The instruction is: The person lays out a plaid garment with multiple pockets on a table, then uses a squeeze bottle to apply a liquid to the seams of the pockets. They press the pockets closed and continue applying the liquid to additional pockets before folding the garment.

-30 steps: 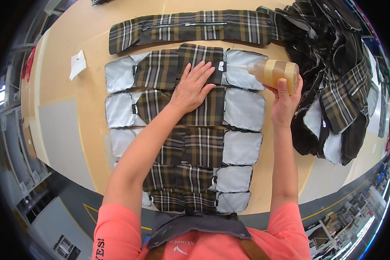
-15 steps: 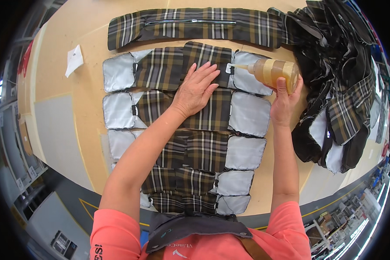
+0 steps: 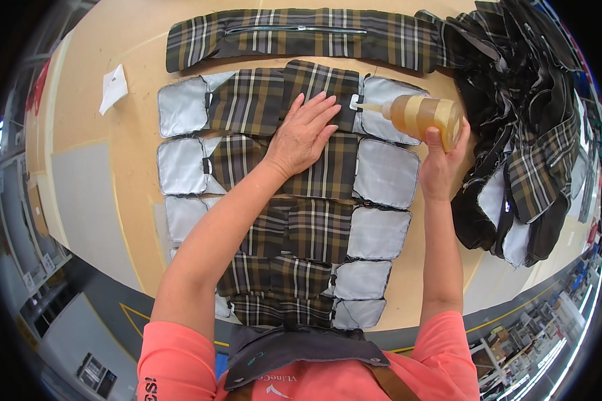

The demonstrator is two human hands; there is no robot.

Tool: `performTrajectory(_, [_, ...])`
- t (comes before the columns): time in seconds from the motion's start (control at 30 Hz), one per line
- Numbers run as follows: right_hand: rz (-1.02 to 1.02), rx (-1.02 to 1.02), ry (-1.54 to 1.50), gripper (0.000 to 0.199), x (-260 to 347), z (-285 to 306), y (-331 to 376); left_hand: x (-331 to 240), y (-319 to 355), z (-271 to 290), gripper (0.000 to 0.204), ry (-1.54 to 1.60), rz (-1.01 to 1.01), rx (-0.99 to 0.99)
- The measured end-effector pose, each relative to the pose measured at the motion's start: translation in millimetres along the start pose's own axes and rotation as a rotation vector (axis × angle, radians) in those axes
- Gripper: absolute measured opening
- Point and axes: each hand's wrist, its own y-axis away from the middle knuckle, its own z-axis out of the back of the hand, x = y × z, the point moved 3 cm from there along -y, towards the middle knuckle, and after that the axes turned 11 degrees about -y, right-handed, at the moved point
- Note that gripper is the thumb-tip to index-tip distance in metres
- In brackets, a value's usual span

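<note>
Head view: left hand [image 3: 303, 137], open, flat across plaid panels [image 3: 247, 100]; right hand [image 3: 441, 160], wrapped around amber bottle [image 3: 416, 115], nozzle [image 3: 374, 107] at small white patch [image 3: 354, 99] (scarcely shifted; work apparently stays there); zippered strip [image 3: 301, 45], table's [image 3: 80, 107] far edge; dark heap [image 3: 478, 134], right edge.

One left hand [image 3: 299, 139] and one right hand [image 3: 441, 160] made two hands. There was one bottle [image 3: 421, 116], one table [image 3: 137, 154], one paper slip [image 3: 114, 89] and one long strip [image 3: 328, 45] with one zipper [image 3: 301, 29]. Five rows of plaid cloth [image 3: 324, 167] had five pale squares [image 3: 386, 174] along the right and three plainly visible along the left. One heap of cloth [image 3: 540, 167] held too many overlapping pieces to count.
</note>
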Motion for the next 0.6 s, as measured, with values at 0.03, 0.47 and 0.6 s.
performTrajectory(0.03, [-0.005, 0.018, 0.012, 0.058, 2, 0, 1, 0, 0, 0, 0.035, -0.003, 0.0, 0.0])
performTrajectory(0.47, [0.06, 0.123, -0.015, 0.058, 6, -9, -5, 0, 0, 1, 0.034, 0.007, 0.008, 0.003])
performTrajectory(0.6, [0.017, 0.167, 0.017, 0.059, 7, -7, -3, 0, 1, 1, 0.034, 0.003, 0.017, 0.0])
